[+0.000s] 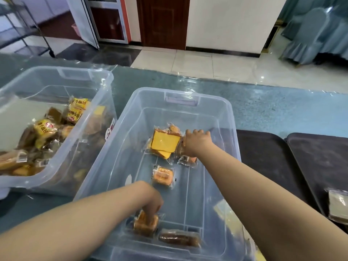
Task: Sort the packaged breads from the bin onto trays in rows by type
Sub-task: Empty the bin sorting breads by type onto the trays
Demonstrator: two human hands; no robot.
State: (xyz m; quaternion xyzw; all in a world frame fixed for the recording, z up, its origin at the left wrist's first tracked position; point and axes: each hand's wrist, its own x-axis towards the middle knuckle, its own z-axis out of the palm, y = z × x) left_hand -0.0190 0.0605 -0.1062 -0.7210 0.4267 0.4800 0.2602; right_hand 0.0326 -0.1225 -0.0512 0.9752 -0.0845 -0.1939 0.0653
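Two bins: a clear plastic bin (224,117) stands at centre and a second clear plastic bin (98,80), heaped with wrapped breads, stands just beside it on the left.
Left hand (152,200): reaches down into the near end of the centre bin, its grip narrow, fingers pinching a golden square bread in clear wrap (146,224).
Right hand (195,142): stretches to the far right of the centre bin, fingers curled on an orange wrapped bread (187,160); whether the grip has closed round it I cannot tell.
Other breads in centre bin: a yellow sliced cake in clear wrap (163,143), a small orange square bread (162,176), a dark brown long bread (178,239).
Trays: two dark rectangular trays (263,159) lie to the right; one pale wrapped bread (338,204) rests on the farther-right one.
Tabletop (273,108): covered in blue-green cloth under a glossy clear sheet.
Room: pale tiled floor (197,63), dark wooden door (162,21), white wall (229,21), blue-covered chairs (316,31), black metal rack (24,31).
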